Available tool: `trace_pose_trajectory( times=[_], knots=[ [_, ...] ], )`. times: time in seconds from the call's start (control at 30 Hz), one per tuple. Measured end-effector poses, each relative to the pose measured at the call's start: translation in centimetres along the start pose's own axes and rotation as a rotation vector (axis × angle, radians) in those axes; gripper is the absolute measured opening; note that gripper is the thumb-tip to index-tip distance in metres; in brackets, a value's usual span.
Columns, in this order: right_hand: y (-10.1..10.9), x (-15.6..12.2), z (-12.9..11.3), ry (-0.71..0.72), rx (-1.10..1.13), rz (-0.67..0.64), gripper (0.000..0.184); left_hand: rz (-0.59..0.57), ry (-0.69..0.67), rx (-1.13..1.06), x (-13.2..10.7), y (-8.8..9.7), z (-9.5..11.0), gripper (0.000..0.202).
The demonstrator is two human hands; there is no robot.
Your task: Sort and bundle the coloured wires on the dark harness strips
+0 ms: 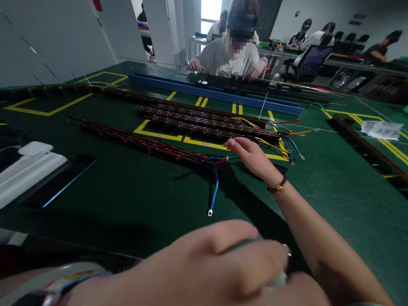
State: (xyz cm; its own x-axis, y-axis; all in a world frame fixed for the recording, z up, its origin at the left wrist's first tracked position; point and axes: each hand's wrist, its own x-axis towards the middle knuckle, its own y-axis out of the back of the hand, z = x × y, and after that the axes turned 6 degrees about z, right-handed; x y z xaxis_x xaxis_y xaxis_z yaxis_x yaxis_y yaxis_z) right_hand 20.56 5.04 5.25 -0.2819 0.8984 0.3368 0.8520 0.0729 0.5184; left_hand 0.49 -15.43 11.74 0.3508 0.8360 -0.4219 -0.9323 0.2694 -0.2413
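Note:
My right hand [255,160] reaches out over the green table [328,208], a beaded bracelet on its wrist. Its fingers stretch left, palm down, just above the near end of a long bundle of red, blue and black wires [147,143]; nothing shows in its grip. A blue lead with a ring terminal [213,197] hangs from that bundle's end. My left hand [221,275] is very close to the camera at the bottom, blurred, its fingers curled round a small pale thing that I cannot make out.
Further wire harness rows [207,119] lie on yellow floor-style markings. A long blue rail [213,93] runs across the far side, where a seated person [231,50] works. A white case [14,173] and a dark phone [60,177] lie left. A paper [381,129] lies right.

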Motion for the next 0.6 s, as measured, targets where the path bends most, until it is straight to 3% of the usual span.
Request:
trace_pose_trajectory(
  times=[0.1, 0.2, 0.3, 0.4, 0.47, 0.6],
  knots=[
    [-0.5, -0.3, -0.3, -0.021, 0.056, -0.12, 0.04, -0.117, -0.144, 0.388, 3.0, -0.4, 1.6, 0.01],
    [-0.7, -0.4, -0.5, -0.053, 0.082, -0.264, 0.04, -0.088, -0.162, 0.573, 7.1, 0.7, 0.4, 0.022],
    [-0.3, -0.3, -0.5, -0.083, 0.056, -0.399, 0.042, 0.013, -0.044, 0.348, 10.3, 2.3, -1.5, 0.026],
    [0.4, -0.3, -0.5, -0.106, -0.017, -0.483, 0.059, 0.066, 0.034, 0.136, 11.9, 3.2, -2.2, 0.029],
    [0.7, -0.3, -0.4, -0.12, -0.083, -0.502, 0.067, 0.116, 0.075, 0.138, 12.3, 3.3, -2.1, 0.03],
    [0.8, -0.1, 0.1, -0.152, -0.196, -0.509, 0.06, 0.186, 0.111, 0.128, 12.9, 3.3, -1.5, 0.033]
  ],
)
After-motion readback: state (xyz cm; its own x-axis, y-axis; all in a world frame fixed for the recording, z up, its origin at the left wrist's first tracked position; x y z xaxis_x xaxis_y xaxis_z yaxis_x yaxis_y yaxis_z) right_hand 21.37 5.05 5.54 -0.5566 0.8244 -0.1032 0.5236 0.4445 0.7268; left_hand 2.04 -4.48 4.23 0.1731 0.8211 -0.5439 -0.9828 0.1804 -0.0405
